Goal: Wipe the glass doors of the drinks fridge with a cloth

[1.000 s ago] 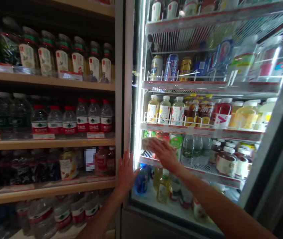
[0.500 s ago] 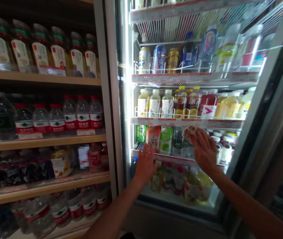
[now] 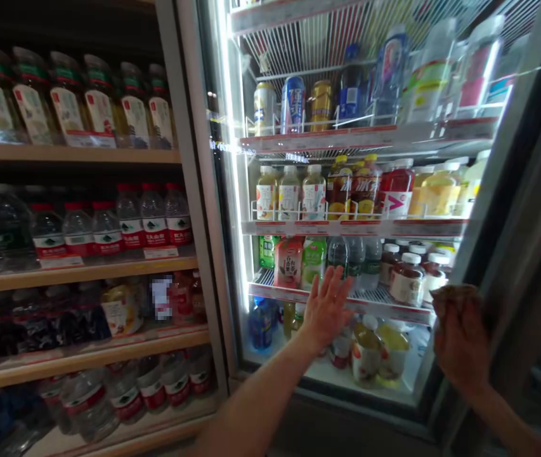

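Crumpled brownish cloth (image 3: 455, 293) is held at the right of the frame, just below mid-height, bunched over the fingertips of the right hand (image 3: 463, 349). Its long axis is laid roughly sideways, one end pointed left toward the lit shelves; the far end is partly hidden by fingers. Right hand is closed on the cloth, fingers pointed up, back turned to camera, placed by the right door frame (image 3: 505, 171); forearm is angled up and left from the lower right corner. Left hand (image 3: 330, 311) is open and empty, fingers spread and pointed up, raised at lower centre in front of the cooler glass, below the clear bottles (image 3: 338, 255); contact with the glass cannot be told. Left forearm is slanted up and right from bottom centre. Red-capped bottles (image 3: 106, 231) are lined up at left.
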Demonstrator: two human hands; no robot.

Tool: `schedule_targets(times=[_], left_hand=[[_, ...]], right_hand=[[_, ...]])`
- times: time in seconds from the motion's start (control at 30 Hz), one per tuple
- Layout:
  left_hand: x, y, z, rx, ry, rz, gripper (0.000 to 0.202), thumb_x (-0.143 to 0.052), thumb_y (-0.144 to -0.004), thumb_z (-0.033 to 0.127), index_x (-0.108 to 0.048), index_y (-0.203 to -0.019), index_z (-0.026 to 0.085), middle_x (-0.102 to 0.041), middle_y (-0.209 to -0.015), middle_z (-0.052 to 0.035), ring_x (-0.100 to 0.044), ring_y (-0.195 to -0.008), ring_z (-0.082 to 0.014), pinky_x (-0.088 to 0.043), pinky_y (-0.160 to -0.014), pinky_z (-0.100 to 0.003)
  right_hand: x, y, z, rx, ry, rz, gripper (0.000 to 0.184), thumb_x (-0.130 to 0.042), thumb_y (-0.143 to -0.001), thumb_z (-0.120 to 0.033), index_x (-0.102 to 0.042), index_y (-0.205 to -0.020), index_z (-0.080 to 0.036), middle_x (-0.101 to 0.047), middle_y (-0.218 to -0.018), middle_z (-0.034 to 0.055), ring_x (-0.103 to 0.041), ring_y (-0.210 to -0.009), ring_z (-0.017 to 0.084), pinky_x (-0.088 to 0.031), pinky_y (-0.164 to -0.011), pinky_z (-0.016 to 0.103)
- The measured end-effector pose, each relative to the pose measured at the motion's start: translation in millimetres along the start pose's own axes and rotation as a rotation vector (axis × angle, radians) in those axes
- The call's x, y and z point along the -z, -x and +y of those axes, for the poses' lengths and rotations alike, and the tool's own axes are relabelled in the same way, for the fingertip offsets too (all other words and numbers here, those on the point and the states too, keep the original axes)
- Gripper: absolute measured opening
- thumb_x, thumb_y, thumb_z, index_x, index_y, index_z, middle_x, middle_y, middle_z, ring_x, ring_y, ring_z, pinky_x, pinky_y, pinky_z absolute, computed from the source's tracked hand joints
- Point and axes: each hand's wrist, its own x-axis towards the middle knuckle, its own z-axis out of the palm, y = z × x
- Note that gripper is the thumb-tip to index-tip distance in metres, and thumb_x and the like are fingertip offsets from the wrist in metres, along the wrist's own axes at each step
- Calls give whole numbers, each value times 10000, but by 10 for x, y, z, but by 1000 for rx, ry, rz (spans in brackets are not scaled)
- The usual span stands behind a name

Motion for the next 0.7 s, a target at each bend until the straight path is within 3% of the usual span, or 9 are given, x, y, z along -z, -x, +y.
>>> schedule_targets(times=[0.1, 0.23, 0.3, 0.33, 0.4, 0.47, 0.53, 0.63, 0.7], left_hand=[[-52, 41, -26, 25, -25, -18, 711, -593, -794, 397, -295, -1391, 150, -265, -1497, -131, -156, -1404, -272, -318, -1079, -488], [-85, 103, -71, 29, -35, -34, 683, -575, -806, 384, -303, -1387, 150, -300, -1482, -131, -191, -1397, -262, -319, -1080, -486], [-78, 136, -100, 34, -40, -22, 667, -569, -809, 379, -315, -1380, 145, -310, -1477, -133, -204, -1393, -263, -321, -1079, -486], [-70, 156, -121, 35, -43, -14, 660, -566, -810, 374, -319, -1377, 142, -317, -1474, -133, -211, -1392, -263, -322, -1079, -484], [-55, 198, -177, 35, -51, 4, 646, -562, -814, 359, -325, -1373, 137, -338, -1464, -132, -217, -1390, -258, -318, -1084, -477], [-49, 237, -248, 40, -56, 23, 636, -558, -818, 337, -321, -1374, 135, -356, -1454, -131, -205, -1395, -249, -307, -1091, -472], [-53, 266, -320, 54, -58, 58, 636, -553, -822, 321, -310, -1380, 134, -359, -1451, -140, -177, -1403, -246, -296, -1095, -472], [-56, 301, -415, 77, -62, 118, 656, -538, -833, 315, -271, -1403, 130, -348, -1452, -161, -159, -1406, -256, -287, -1095, -478], [-47, 329, -476, 88, -65, 136, 661, -524, -843, 312, -249, -1416, 130, -343, -1453, -168, -168, -1403, -260, -286, -1094, -477]], right_hand=[[7, -42, 30, 28, -33, -19, 646, -468, -853, -170, -239, -1457, -152, -282, -1489, 168, -335, -1337, 345, -398, -1047, 465], [-57, -580, -53, -160, -87, 50, 616, -443, -861, -128, -260, -1449, -117, -211, -1514, 156, -230, -1383, 337, -270, -1124, 466], [-96, -647, -238, -69, -102, 101, 629, -422, -858, -106, -229, -1457, -117, -185, -1524, 151, -195, -1394, 338, -275, -1115, 512], [-111, -603, -354, 65, -139, 99, 651, -418, -849, -94, -199, -1462, -117, -183, -1525, 157, -192, -1394, 342, -294, -1097, 544], [-141, -453, -575, 237, -148, 12, 629, -371, -860, -67, -249, -1447, -256, -308, -1498, 48, -303, -1369, 238, -373, -1081, 446], [-179, -375, -728, 350, -163, -125, 592, -372, -863, -53, -318, -1419, -250, -435, -1425, 52, -325, -1360, 212, -361, -1090, 425], [-222, -457, -799, 310, -160, -129, 569, -394, -862, -58, -343, -1407, -214, -475, -1390, 84, -301, -1372, 223, -342, -1094, 449], [-273, -687, -863, 135, -160, -30, 573, -413, -855, -79, -324, -1416, -156, -412, -1430, 131, -227, -1399, 256, -317, -1092, 499], [-287, -727, -955, 146, -180, -41, 563, -413, -843, -66, -359, -1397, -146, -413, -1432, 122, -196, -1409, 247, -298, -1101, 487]])
